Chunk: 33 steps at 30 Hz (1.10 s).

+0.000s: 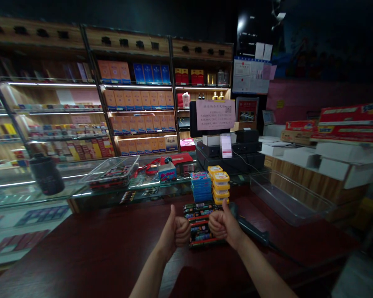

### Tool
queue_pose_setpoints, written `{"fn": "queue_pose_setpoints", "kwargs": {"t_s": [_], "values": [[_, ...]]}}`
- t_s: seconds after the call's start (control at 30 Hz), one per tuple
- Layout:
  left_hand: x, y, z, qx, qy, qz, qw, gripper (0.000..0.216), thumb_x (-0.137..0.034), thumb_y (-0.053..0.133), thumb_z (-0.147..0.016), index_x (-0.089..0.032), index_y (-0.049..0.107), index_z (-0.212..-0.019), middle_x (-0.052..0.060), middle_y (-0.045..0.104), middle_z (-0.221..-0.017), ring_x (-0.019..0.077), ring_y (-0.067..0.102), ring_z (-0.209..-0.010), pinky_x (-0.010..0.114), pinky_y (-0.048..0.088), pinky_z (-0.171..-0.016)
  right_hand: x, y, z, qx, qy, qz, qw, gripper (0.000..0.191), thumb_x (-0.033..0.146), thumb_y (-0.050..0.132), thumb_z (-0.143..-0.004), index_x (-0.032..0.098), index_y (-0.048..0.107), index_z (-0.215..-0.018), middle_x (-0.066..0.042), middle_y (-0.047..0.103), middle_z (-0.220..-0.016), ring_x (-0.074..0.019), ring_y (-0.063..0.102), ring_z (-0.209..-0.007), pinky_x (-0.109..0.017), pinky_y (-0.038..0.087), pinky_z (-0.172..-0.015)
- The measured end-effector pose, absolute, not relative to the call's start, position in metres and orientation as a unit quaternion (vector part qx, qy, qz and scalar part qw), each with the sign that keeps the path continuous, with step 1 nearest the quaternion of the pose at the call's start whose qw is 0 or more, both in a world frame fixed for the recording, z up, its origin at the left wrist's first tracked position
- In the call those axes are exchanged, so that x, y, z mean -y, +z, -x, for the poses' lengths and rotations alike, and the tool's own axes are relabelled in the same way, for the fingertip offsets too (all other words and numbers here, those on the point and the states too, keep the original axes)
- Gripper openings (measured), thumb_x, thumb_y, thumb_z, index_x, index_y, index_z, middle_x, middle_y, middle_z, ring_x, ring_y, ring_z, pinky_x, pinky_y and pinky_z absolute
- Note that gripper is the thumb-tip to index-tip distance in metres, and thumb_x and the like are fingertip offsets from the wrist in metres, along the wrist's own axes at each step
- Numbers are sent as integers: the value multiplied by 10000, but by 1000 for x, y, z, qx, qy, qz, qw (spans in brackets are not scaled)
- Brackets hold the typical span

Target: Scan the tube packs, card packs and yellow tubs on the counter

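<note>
My left hand (176, 231) is closed in a fist with its thumb pointing up, nothing in it. Mirroring it, my right hand (224, 225) makes the same thumbs-up with curled fingers. Both are in front of a stack of dark, narrow packets (200, 227) with coloured print on the reddish-brown counter; I cannot tell whether they touch it. Behind the packets stand a pile of blue packs (201, 188) and yellow-edged boxes (221, 186) stacked in two columns. A black handheld barcode scanner (255, 231) lies just right of my right hand, partly hidden by it.
A clear plastic bin (289, 198) sits at the right, and another clear tray (112, 171) with dark packets is on the glass counter. A black bottle (46, 176) stands at the left. Behind are a cash register screen (192, 120) and shelves of boxed goods.
</note>
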<state>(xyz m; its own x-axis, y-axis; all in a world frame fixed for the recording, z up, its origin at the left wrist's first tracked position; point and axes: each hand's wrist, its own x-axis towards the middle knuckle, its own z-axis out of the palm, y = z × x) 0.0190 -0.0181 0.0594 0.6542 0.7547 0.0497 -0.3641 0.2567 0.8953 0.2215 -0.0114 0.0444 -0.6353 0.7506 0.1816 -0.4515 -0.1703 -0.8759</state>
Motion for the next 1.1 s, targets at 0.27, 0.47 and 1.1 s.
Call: {"fn": "queue_pose_setpoints", "kwargs": {"t_s": [0.27, 0.47, 1.1], "values": [[14, 88, -15, -175, 296, -534, 772, 758, -904, 86, -638, -199, 270, -430, -70, 195, -391, 25, 127, -315, 192, 38, -335, 8, 65, -229, 524, 780, 114, 322, 808, 920, 4, -604, 199, 337, -452, 84, 240, -387, -14, 125, -311, -172, 40, -296], [10, 92, -8, -214, 277, -530, 773, 775, -914, 42, -602, -196, 275, -425, -71, 182, -375, 25, 104, -314, 193, 37, -330, -5, 64, -234, 518, 800, 129, 274, 815, 910, -41, -603, 201, 332, -451, 89, 225, -381, -14, 105, -310, -167, 30, -293], [14, 116, -16, -288, 315, -539, 726, 759, -898, 20, -634, -211, 263, -417, -63, 172, -390, 29, 101, -335, 208, 67, -357, 4, 93, -242, 598, 687, 232, 342, 788, 878, -82, -644, 232, 321, -438, 76, 207, -395, -44, 122, -338, -217, 77, -348]]}}
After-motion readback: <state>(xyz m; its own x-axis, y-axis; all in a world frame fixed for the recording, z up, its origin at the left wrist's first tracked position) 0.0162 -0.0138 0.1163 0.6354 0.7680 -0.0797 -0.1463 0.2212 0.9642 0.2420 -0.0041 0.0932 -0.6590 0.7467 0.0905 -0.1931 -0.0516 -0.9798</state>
